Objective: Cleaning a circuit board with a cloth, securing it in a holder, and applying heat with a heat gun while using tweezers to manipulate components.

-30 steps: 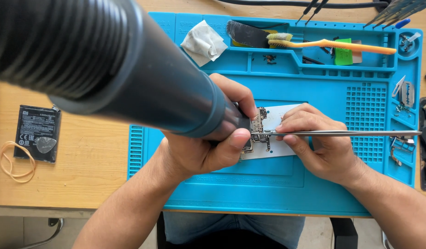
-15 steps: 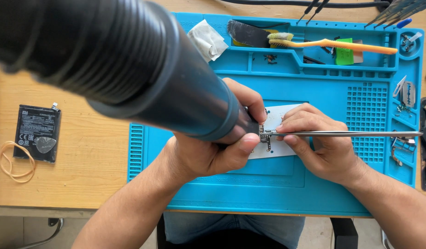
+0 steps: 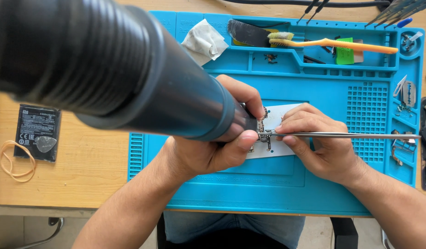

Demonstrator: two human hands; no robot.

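A: What are the fingers doing?

B: The left hand [image 3: 208, 152] is curled tight around the narrow front end of a big dark tool [image 3: 130, 78], thumb pressed along the underside, fingers wrapped over the top. No gap in that grip.

A: And the other?

B: The right hand [image 3: 321, 147] rests on the blue mat [image 3: 286, 193], fingers drawn close together and pinching a pair of thin metal tweezers [image 3: 342, 135]. The tweezers lie nearly level, tips pointing left onto a small circuit board [image 3: 264, 137].

A: Where does the board sit?

B: On a white sheet [image 3: 286, 115] in the flat middle field of the mat, right between the 2 hands.

A: What can't you see?

B: The tool's tip is hidden behind the left fingers, and its wide ribbed body is out of focus and cut off at the left and top edges. Most of the board is covered; its parts are too small to tell.

A: Materials?

B: The mat looks rubbery, with moulded trays and a grid of tiny square cells. In the top tray lie an orange toothbrush [image 3: 333, 44] and a crumpled white cloth [image 3: 201, 41]. On the wooden table [image 3: 93, 161] to the left lie a flat black battery [image 3: 38, 131] and a tan rubber band [image 3: 14, 159].
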